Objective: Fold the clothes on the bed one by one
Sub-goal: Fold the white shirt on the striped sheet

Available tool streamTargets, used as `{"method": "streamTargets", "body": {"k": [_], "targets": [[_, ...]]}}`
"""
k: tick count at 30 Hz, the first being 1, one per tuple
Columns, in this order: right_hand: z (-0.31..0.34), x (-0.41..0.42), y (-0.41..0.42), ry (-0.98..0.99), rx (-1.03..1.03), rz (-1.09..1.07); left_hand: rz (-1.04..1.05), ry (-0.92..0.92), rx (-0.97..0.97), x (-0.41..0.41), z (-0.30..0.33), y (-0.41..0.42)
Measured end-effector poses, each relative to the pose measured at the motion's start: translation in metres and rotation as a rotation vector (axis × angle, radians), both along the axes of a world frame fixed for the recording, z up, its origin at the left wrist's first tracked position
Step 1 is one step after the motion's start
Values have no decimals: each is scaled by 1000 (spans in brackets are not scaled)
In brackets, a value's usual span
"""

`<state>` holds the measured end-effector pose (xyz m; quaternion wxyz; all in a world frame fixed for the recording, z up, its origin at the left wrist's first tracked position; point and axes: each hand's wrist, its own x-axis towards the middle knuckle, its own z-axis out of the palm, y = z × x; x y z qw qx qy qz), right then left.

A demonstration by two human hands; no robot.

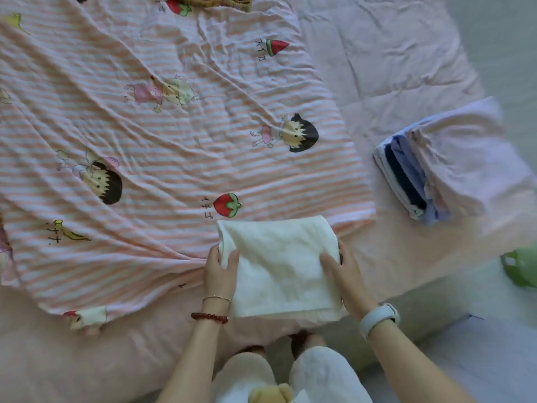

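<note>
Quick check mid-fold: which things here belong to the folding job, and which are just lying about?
Job:
white garment, gripped by left hand and right hand
folded stack

Lying about:
striped cartoon sheet
green object

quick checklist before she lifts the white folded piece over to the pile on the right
1. Left hand holds the white garment at its left edge, thumb on top: ok.
2. Right hand holds the right edge, thumb on top: ok.
3. Garment folded into a compact rectangle: ok, though the near edge shows loose layers.
4. Pile of folded clothes is neat enough to stack on: ok, top piece looks flat; that area is blurred.
5. Path to the pile: ok, only the pink sheet lies between.
6. Striped cartoon blanket not caught under the garment: cannot tell, its edge meets the garment's far side.
</note>
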<state>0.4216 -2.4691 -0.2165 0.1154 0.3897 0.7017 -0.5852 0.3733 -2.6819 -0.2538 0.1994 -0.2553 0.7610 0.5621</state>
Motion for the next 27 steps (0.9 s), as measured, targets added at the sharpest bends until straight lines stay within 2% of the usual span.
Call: {"method": "streamTargets", "body": {"k": [3,5,10,15,22,24,26,27], "targets": [[29,8,56,85,78,-56,-125,95,49,-10,30,61],[42,5,84,130,105,-70,-148,155,76,-21,43,89],[87,-6,217,298,255,-109,-207,318,196,-41,81,223],[107,-61,372,364,328,45,-48,344,329,-49,96,368],[70,-137,513,339,415,189,143,224,368,-70,62,513],[46,-149,533,256,458,267,52,172,242,-77,42,530],[22,-149,540,57,664,396,-69,121,-161,-75,30,540],[14,-145,539,-17,806,434,-116,169,-372,-73,27,543]]}}
